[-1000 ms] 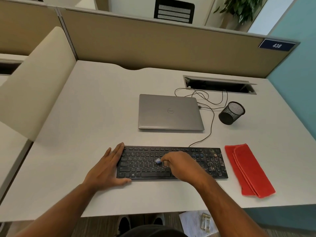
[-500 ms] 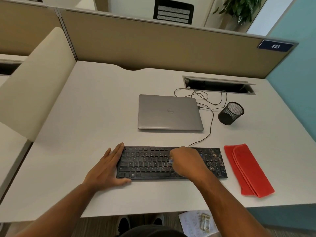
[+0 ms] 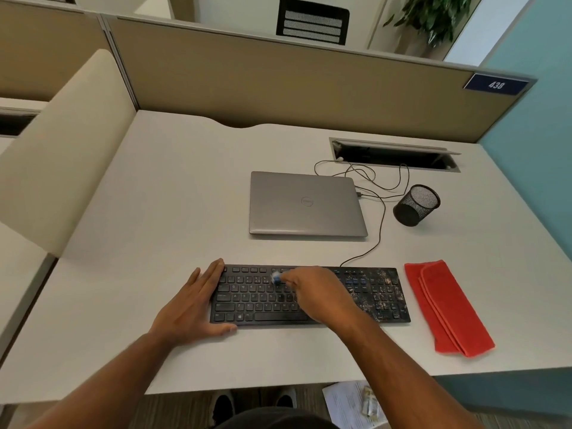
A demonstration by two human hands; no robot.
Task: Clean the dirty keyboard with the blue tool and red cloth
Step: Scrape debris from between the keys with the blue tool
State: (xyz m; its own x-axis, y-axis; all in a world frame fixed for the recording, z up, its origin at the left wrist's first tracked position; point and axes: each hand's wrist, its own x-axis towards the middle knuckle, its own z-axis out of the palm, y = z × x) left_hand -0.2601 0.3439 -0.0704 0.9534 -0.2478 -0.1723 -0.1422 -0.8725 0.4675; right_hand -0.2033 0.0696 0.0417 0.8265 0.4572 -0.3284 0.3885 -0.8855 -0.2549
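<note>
bracing keyboard (image 3: pixel 253 300) on pale desk (image 3: pixel 154 196), left hand (image 3: pixel 193 308) flat; right hand (image 3: pixel 318 297) pinching blue tool (image 3: pixel 275 277).

A light grey desk (image 3: pixel 173 193) stands against a tan partition panel (image 3: pixel 278 78) carrying a blue plate (image 3: pixel 496 84) marked 438. A cream side divider (image 3: pixel 65 150) bounds the left edge. A teal wall (image 3: pixel 538 97) rises at right. Beyond the partition are a black mesh chair back (image 3: pixel 312 22) and a green plant (image 3: pixel 433 13). The floor (image 3: pixel 173 410) is wood-grained.

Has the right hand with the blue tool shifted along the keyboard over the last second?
Yes. The right hand and blue tool moved toward the keyboard's far edge.
</note>
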